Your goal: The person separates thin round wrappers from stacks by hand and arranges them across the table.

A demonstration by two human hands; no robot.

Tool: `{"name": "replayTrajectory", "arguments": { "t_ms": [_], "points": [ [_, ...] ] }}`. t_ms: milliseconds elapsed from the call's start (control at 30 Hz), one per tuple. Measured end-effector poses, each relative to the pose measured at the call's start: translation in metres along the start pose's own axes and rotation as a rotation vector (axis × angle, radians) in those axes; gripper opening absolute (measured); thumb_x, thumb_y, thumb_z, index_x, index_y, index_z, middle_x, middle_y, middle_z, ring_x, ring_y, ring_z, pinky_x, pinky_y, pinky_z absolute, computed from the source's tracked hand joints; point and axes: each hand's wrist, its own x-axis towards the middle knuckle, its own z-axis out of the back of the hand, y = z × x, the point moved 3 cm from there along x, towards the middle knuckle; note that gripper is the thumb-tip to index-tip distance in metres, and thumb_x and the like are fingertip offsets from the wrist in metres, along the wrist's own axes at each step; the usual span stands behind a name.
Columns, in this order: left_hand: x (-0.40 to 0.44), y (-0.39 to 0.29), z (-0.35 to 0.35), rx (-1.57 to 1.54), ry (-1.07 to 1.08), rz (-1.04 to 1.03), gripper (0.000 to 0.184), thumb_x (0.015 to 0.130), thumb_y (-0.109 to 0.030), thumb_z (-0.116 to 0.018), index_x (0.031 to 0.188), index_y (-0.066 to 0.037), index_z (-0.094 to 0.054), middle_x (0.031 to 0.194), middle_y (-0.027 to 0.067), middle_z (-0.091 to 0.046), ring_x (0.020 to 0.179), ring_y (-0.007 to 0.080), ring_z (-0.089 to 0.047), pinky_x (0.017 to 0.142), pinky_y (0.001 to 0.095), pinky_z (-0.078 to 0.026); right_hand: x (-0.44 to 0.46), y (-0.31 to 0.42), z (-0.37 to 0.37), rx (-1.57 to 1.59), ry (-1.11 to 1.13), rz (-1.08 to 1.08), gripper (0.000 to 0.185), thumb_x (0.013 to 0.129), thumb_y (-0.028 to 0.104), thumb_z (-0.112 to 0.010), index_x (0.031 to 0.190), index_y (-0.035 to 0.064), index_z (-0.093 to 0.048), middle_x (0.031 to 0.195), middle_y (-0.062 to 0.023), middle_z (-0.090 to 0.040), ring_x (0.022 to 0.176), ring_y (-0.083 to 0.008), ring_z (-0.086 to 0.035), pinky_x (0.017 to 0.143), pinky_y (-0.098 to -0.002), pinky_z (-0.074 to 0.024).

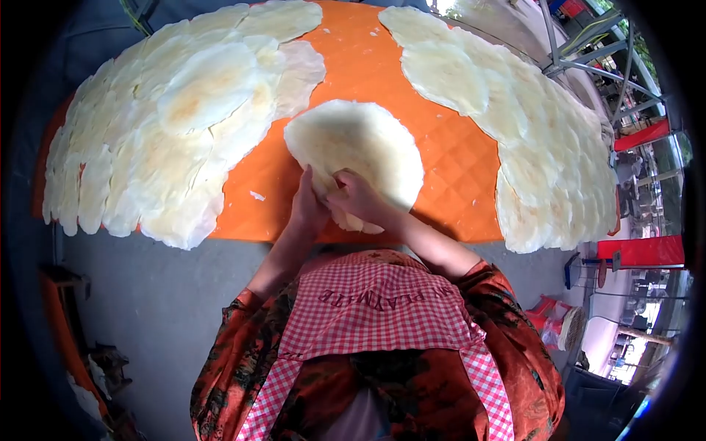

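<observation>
A round, thin, pale flatbread (375, 143) lies on the orange tabletop in front of me. Both hands are at its near left edge. My left hand (309, 204) grips that edge, its thumb pointing up along the bread. Fingers curled, my right hand (356, 197) pinches the bread just beside the left one. A small piece of the near edge (355, 223) hangs below my right hand. What lies between the fingertips is partly hidden.
Overlapping flatbreads (169, 140) cover the left of the orange table (452, 165), and more flatbreads (529, 147) line its right side. White crumbs (257, 195) dot the surface. Metal framing (588, 62) stands at the far right, near a red panel (643, 252).
</observation>
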Motion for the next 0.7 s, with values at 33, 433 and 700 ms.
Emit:
{"name": "replayTrajectory", "arguments": {
  "t_ms": [33, 433, 700],
  "points": [
    [-0.003, 0.012, 0.006, 0.45, 0.044, -0.139, 0.041, 0.099, -0.013, -0.047, 0.134, 0.001, -0.031, 0.126, 0.0162, -0.051, 0.115, 0.0224, -0.052, 0.098, 0.0345, -0.043, -0.002, 0.004, 0.0, -0.039, -0.017, 0.023, 0.034, 0.073, 0.027, -0.069, 0.088, -0.0022, -0.06, 0.097, -0.0202, -0.06, 0.091, -0.0368, -0.057, 0.082, -0.0433, -0.0461],
    [-0.005, -0.026, -0.014, 0.196, 0.071, -0.055, 0.052, 0.098, -0.02, -0.046, 0.14, 0.002, -0.026, 0.131, 0.0179, -0.047, 0.12, 0.0264, -0.048, 0.102, 0.0351, -0.038, -0.013, -0.009, 0.01, 0.194, 0.009, -0.099, 0.02, 0.086, 0.012, -0.055, 0.098, -0.0027, -0.061, 0.087, -0.0136, -0.065, 0.083, -0.0189, -0.059, 0.077, -0.0309, -0.047],
    [0.001, -0.032, -0.037, -0.515, 0.036, 0.185, 0.049, 0.096, -0.017, -0.041, 0.14, -0.001, -0.027, 0.134, 0.0135, -0.043, 0.121, 0.0239, -0.046, 0.1, 0.0356, -0.038, -0.014, -0.002, 0.021, 0.383, 0.071, -0.238, 0.025, 0.09, 0.02, -0.06, 0.103, -0.0009, -0.06, 0.086, -0.0028, -0.062, 0.081, -0.0104, -0.056, 0.067, -0.0274, -0.0485]
  ]
}}
